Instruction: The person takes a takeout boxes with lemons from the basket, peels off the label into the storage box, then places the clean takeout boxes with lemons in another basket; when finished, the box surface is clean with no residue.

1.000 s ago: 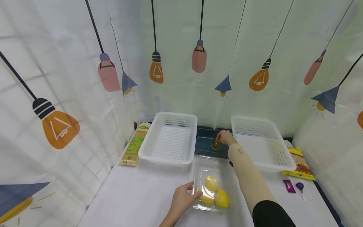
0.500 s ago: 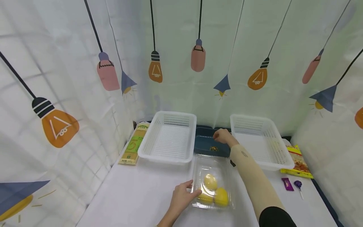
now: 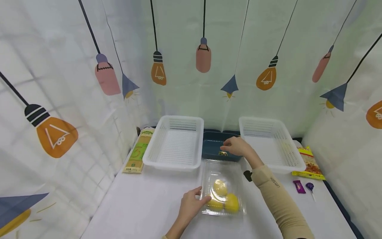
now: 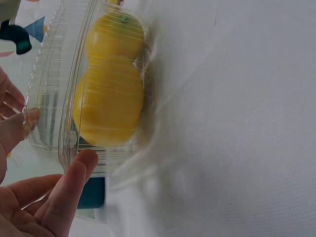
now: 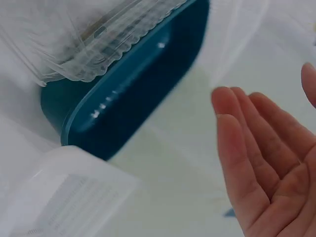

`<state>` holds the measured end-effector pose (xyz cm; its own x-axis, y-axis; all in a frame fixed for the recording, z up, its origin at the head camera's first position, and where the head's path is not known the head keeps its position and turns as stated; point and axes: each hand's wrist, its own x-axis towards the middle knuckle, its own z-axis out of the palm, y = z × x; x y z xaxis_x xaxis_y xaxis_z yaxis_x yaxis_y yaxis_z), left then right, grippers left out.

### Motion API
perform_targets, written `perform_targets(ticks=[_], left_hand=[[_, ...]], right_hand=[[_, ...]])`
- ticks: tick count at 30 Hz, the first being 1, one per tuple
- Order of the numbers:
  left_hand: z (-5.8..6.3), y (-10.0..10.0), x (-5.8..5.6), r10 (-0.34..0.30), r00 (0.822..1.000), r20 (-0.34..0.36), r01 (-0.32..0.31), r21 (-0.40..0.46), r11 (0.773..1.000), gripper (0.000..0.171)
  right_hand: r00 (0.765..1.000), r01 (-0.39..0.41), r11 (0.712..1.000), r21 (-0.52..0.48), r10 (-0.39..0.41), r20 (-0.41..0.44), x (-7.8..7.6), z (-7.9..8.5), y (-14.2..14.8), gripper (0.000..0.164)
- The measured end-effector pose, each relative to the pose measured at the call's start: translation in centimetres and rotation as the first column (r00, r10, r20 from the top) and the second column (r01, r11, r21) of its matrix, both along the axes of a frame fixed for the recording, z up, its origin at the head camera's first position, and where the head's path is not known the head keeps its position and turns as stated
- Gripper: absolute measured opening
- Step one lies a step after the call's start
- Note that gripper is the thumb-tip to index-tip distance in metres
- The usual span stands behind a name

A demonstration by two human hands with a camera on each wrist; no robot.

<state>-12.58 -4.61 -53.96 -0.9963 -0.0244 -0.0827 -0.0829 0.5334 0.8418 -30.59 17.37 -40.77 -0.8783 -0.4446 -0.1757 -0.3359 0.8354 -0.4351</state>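
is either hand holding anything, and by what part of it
The left hand grips the clear plastic box by its left edge; the right hand holds nothing.

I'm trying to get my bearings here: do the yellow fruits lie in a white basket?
No, in the head view the yellow fruits lie inside the clear plastic box.
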Motion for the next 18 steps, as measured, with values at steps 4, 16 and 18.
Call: perform_targets(ticks=[4,16,18], left_hand=[[-0.2,0.1,0.1,0.001,1.0,-0.005,-0.001,-0.001,1.0,0.07],[-0.6,0.0,0.1,-0.002,1.0,0.009,0.002,0.034,0.999,0.069],[-0.7,0.2,0.0,-0.002,1.0,0.003,0.002,0.035,0.999,0.069]], right_hand=[[0.999,0.021,1.0,-0.018,-0.021,-0.039,3.6,0.0,1.2,0.051],[0.964,0.259,0.954,-0.154,-0.264,-0.017,12.6,-4.8,3.4,0.065],[0.956,0.286,0.944,-0.163,-0.292,-0.014,13.2,-5.9,3.5,0.073]])
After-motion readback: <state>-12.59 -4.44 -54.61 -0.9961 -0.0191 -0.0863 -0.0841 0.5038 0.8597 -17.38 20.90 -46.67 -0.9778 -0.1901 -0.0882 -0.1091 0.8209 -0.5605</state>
